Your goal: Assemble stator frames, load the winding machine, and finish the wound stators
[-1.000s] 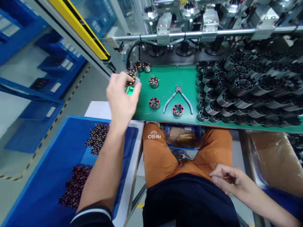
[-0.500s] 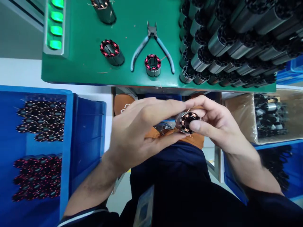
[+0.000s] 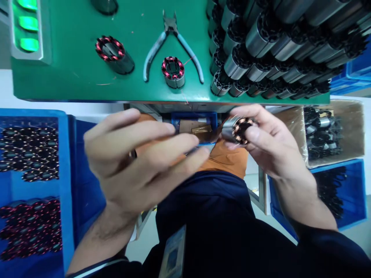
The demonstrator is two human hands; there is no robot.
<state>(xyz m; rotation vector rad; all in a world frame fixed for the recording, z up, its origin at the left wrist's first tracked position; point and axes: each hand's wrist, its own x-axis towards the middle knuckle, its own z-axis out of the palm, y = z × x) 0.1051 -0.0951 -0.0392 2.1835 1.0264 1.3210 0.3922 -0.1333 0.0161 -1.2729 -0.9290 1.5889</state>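
Observation:
My right hand (image 3: 266, 141) grips a motor stator (image 3: 228, 129), a short metal cylinder with copper windings round its open end, thumb at the rim. It is held over my lap, just below the table edge. To its left, my left hand (image 3: 139, 162) is in the air with its fingers stretched apart, somewhat blurred, holding nothing that I can see. On the green table (image 3: 78, 83) stands a stator with red windings (image 3: 174, 73), between the handles of blue-handled cutting pliers (image 3: 171, 29). A second red-wound stator (image 3: 113, 54) stands further left.
Bare metal stators (image 3: 255, 50) fill the table's right side in rows. A blue bin (image 3: 66, 185) at left holds copper- and red-wound stators. At right are a plastic-lined box (image 3: 356, 127) of metal parts and a blue bin (image 3: 355, 197) of black parts. A green-lit strip (image 3: 43, 42) borders the table.
My left hand has come off the stator and moved left, its fingers spreading. The stator stays in my right hand, slightly higher in view. The camera view has shifted a little.

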